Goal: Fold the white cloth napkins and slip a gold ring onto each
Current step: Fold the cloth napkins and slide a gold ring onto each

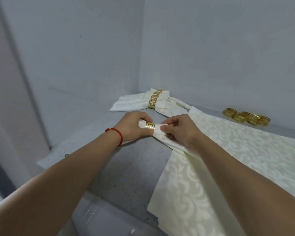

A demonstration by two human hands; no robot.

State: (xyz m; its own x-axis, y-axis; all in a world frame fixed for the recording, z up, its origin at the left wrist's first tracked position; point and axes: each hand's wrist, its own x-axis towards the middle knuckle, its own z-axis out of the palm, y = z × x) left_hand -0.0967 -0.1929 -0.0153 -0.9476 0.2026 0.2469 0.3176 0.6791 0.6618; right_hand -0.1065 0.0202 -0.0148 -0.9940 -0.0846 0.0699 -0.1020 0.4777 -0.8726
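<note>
Now, the action: both hands work 1 napkin [162, 135] at the middle of the grey speckled counter [126, 167], and a gold ring [150, 127] sits on its gathered end.
Left hand: the left hand [133, 126] curls around the ring end, fingers over the top and thumb underneath, gripping the ring with the cloth tip poking out just past it on the left.
Right hand: the right hand [180, 130] pinches the gathered cloth just to the right of the ring, thumb and fingertips pressed together on the white folds, not on the metal.
Ring versus grip: the ring lies between the 2 hands, touching the left fingers and just beside the right fingertips; its cut-out key pattern faces the camera.
Napkin body: from the pinch the cloth fans out down and to the right, under the right wrist, onto the flat patterned napkins [237, 159] spread over the right part of the counter.
Finished pile: ringed napkins [150, 102] lie stacked in the far corner against the wall, well apart from the hands; at least 3 gold bands show, the exact count is hard to tell.
Spare rings: a cluster of loose gold rings [247, 116] rests on the counter's far right edge.
Wrist: a red bracelet [115, 132] circles the left wrist.
</note>
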